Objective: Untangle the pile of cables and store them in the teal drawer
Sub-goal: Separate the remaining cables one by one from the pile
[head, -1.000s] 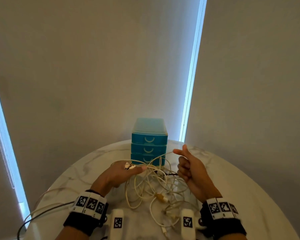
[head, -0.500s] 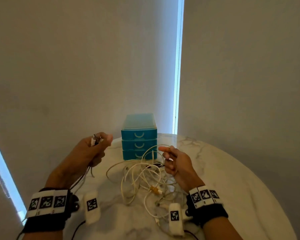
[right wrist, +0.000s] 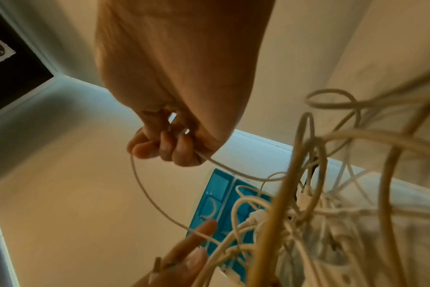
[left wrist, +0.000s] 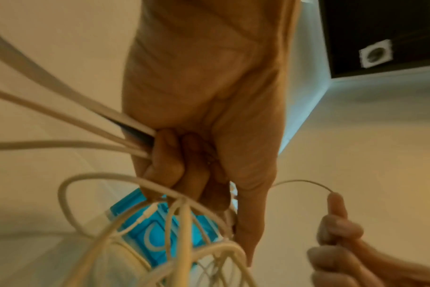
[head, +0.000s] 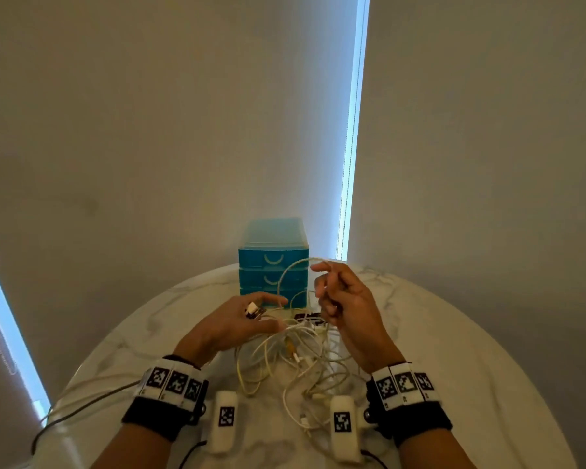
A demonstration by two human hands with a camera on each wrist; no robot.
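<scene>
Head view: tangled cables [head: 295,360] at lower centre on the table [head: 471,350], before the teal drawer unit [head: 273,258]. Left wrist view: my left hand [left wrist: 204,116], fingers curled round several cords. Right wrist view: my right hand [right wrist: 174,108] pinching one thin cable [right wrist: 145,186], centre frame.

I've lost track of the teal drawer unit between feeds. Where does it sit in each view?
Head: teal drawer unit at centre, at the table's far edge, behind both hands.
Left wrist: bottom centre, behind cable loops, below the left hand.
Right wrist: lower centre, partly behind cables.
Shared landmark: the thin white cable arcing to the right hand.
</scene>
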